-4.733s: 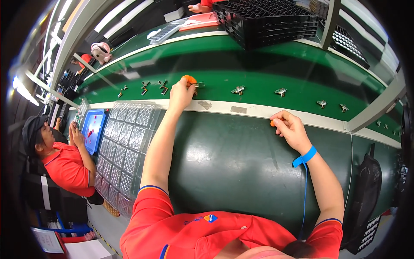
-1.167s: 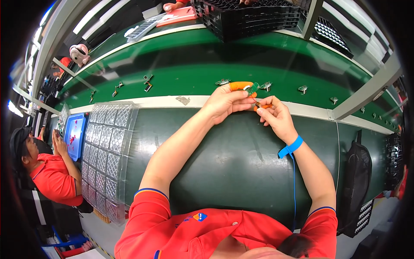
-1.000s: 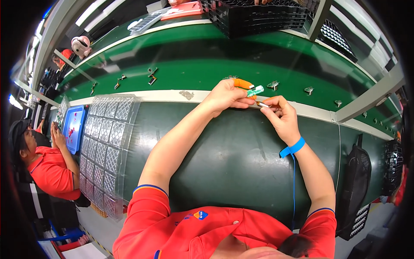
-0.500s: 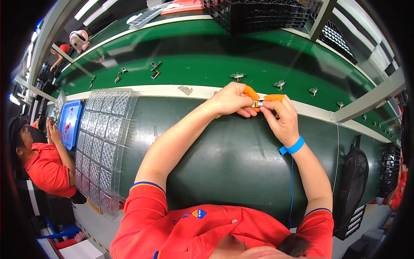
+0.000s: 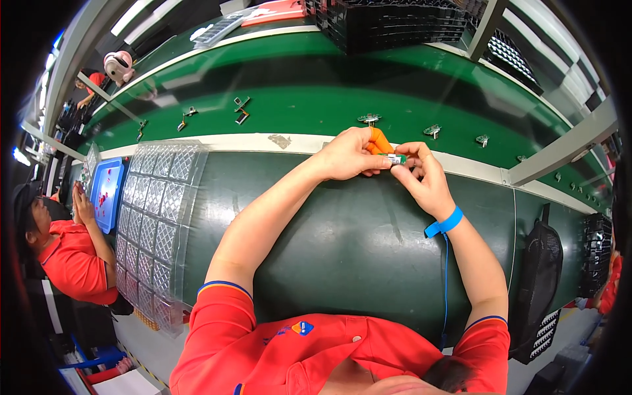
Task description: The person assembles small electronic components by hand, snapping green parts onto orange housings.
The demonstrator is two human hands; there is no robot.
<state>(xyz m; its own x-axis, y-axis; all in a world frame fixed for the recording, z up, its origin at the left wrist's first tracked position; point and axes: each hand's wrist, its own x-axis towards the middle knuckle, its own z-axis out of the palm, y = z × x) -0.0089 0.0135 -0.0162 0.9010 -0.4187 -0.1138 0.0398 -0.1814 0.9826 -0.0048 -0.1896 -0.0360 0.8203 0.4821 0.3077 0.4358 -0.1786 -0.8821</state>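
Observation:
My left hand [image 5: 349, 155] is closed on a small green circuit board [image 5: 397, 159] with a pale, silvery part on it. Orange finger cots cover some of its fingers. From the other side my right hand [image 5: 424, 174] pinches the same board between thumb and fingers; a blue wrist strap [image 5: 445, 224] with a thin blue cord is round that wrist. Both hands are just above the far edge of the dark green worktable [image 5: 342, 250]. The fingers hide part of the board. Closest beyond them, a similar small board assembly [image 5: 369, 119] lies on the green conveyor belt [image 5: 296, 108].
More small assemblies [image 5: 242, 110] are spaced along the belt. At left stand a clear compartmented tray [image 5: 155, 217] and a blue tray [image 5: 107, 191] with red bits, beside a co-worker [image 5: 72, 253]. A black mesh bag [image 5: 541, 263] is at right; black crates [image 5: 395, 26] stand beyond the belt.
The board between my hands has turned, now showing its green side instead of a yellowish, silvery face. My right fingers have shifted on it. The assemblies on the belt have moved slightly right.

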